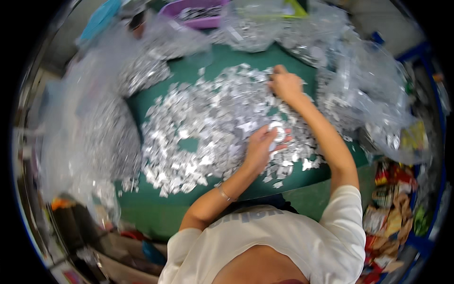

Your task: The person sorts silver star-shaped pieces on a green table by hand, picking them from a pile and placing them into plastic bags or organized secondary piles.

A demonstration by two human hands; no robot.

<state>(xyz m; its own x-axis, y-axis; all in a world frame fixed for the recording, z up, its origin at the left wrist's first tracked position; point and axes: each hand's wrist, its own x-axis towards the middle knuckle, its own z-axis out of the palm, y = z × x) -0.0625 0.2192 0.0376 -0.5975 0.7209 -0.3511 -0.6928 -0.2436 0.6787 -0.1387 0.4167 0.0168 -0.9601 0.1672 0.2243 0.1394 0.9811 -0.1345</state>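
Left grip: left hand (257,146) closed around a silver disc (278,131), perhaps keeping it handy.
Right grip: right hand (287,87) over the pile's far edge; can't tell whether it pinches anything.
Silver pieces (213,120): spread across the green table (217,55), likely for easy picking.
Obstacles: plastic bags (111,137) crowd the sides.

Round silvery pieces (276,128) — in left hand (260,145)

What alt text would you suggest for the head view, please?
A person's left hand holds a silvery disc over flat silvery pieces strewn across a green table, while the right hand is at their far edge. Filled clear plastic bags flank them.
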